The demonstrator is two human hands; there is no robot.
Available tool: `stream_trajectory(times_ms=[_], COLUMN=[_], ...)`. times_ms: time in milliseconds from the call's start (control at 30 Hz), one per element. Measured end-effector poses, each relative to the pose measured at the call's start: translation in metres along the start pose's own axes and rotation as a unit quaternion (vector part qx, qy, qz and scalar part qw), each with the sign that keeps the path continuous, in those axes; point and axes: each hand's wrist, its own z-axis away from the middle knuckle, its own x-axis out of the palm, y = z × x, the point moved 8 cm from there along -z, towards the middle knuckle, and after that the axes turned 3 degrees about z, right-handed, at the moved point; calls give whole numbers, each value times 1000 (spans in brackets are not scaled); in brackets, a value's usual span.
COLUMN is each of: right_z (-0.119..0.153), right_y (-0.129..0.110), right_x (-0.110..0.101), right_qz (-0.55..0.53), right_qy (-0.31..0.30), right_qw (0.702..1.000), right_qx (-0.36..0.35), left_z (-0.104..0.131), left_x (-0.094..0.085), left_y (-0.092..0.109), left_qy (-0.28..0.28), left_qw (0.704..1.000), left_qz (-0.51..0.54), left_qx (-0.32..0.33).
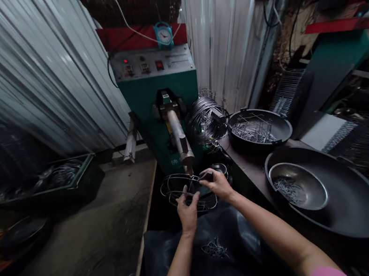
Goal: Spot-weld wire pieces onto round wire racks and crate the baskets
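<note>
A round frame of bent metal wire (171, 198) is held over my lap, just under the tip of the machine's metal arm (180, 139). My left hand (187, 210) grips the near side of the frame, thumb and fingers closed around its wire. At the frame's right, beside the arm's tip, my right hand (219, 185) is closed at the wire. Dark coverings show on the right fingertips, and whatever small part they may pinch is hidden. On the dark apron (193, 269) over my lap lies a small pile of short metal pieces (215, 248).
The green machine (139, 103) stands straight ahead, with a blue clock (164, 35) on it. To the right are a wire bundle (207, 117), a pan of wire parts (281, 128) and a metal bowl (308, 178) inside a large pan (354, 208). A green crate (82, 168) sits left.
</note>
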Motion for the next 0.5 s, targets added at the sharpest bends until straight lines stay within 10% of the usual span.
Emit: stream_trajectory(times_ms=[500], right_z=[-18], right_y=[-9], right_x=[-1], right_qz=[106], right_qy=[-5], right_qw=[994], right_qx=[8], left_z=[-17], left_x=[23], left_y=[-15], left_qy=[-59], left_qw=[983], left_qz=[151], left_qx=[-81])
